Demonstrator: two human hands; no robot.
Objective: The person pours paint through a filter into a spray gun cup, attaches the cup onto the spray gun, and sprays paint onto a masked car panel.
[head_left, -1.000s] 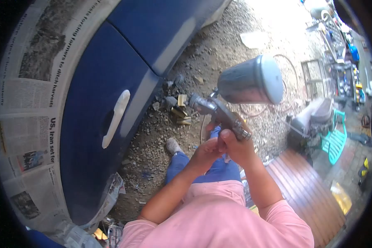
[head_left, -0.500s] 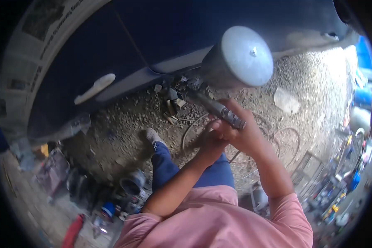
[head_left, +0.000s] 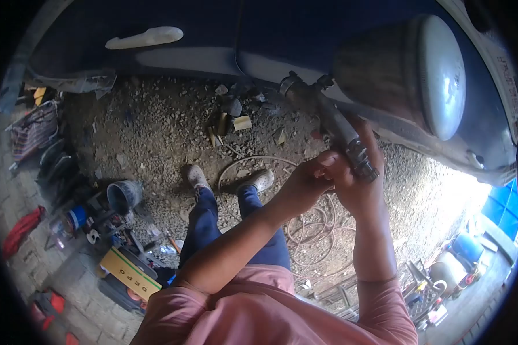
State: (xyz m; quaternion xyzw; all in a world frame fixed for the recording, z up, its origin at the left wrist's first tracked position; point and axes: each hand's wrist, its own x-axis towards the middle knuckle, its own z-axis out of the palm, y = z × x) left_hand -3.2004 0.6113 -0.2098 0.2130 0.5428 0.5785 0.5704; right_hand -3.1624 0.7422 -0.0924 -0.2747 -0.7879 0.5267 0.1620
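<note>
My right hand [head_left: 360,172] is wrapped round the handle of a metal spray gun [head_left: 341,127], whose large grey cup [head_left: 397,75] sits at the upper right. The gun's nozzle points left, in front of the dark blue car panel [head_left: 305,34]. My left hand [head_left: 308,183] is closed against the lower part of the gun's grip, beside my right hand; its fingertips are partly hidden. A door handle covered in white [head_left: 147,37] is on the panel at the upper left.
Gravel ground [head_left: 149,121] lies below the car, with a coiled hose [head_left: 311,230] near my feet. At the left stand a bucket [head_left: 124,196], a yellow box [head_left: 130,273] and a red cloth [head_left: 23,231]. A blue container [head_left: 467,247] is at the lower right.
The view has swung round along the car. The spray gun and both hands have shifted right in the frame, and the cup has turned sideways. Both hands have kept their hold.
</note>
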